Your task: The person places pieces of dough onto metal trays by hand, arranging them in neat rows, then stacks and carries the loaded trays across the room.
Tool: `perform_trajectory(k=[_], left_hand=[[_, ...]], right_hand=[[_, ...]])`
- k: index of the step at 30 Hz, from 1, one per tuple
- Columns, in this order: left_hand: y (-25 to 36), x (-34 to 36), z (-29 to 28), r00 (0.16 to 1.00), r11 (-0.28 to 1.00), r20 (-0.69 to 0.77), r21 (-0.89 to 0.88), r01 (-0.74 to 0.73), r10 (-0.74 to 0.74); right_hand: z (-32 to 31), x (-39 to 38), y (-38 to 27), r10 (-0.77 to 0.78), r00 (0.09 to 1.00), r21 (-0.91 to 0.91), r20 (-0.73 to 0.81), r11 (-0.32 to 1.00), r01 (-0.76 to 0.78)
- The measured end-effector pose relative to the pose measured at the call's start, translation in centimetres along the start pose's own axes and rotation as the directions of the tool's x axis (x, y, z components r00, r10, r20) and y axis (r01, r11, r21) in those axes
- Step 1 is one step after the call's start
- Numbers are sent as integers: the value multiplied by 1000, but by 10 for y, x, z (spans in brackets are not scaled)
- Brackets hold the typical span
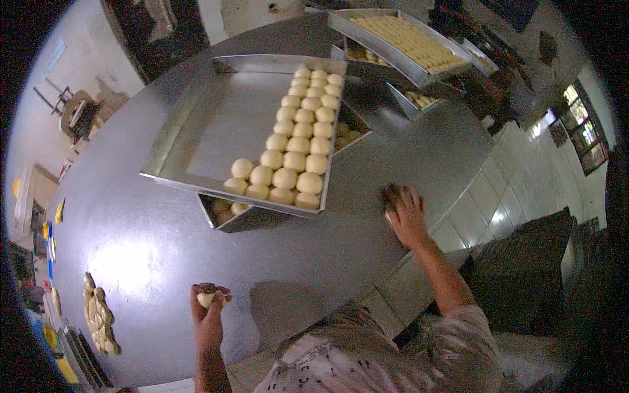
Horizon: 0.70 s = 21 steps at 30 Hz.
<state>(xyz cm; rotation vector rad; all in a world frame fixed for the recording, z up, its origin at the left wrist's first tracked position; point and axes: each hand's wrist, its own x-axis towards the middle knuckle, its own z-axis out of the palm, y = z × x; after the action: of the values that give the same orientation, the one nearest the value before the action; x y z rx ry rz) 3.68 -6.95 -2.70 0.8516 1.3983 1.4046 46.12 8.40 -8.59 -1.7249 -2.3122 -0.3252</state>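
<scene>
My left hand (208, 308) is closed around a pale lump of dough (206, 300), just above the near side of the metal table. My right hand (407, 215) cups down on the tabletop near its right edge. A bit of a pale dough ball (388, 219) shows beside its thumb, and the rest is under the palm. Ahead of both hands lies a large metal tray (173, 137), its right side filled with rows of round dough balls (295, 160). Left of my left hand is a pile of small cut dough pieces (98, 316).
The steel table (170, 259) has a curved-looking edge along the right. Under the large tray a second tray (219, 219) sits crosswise with more balls. Stacked trays (400, 42) of dough stand at the far right. A tiled floor (517, 177) lies beyond.
</scene>
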Motion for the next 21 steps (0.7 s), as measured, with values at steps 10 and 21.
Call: perform_trajectory(k=[10,21], left_hand=[[-19,22,49,974,934,-164,298,199,-155],[-24,14,88,980,967,-68,163,194,-185]], right_hand=[[18,31,18,-20,999,301,-45,953,33],[52,74,90,0,986,352,-165,934,59]])
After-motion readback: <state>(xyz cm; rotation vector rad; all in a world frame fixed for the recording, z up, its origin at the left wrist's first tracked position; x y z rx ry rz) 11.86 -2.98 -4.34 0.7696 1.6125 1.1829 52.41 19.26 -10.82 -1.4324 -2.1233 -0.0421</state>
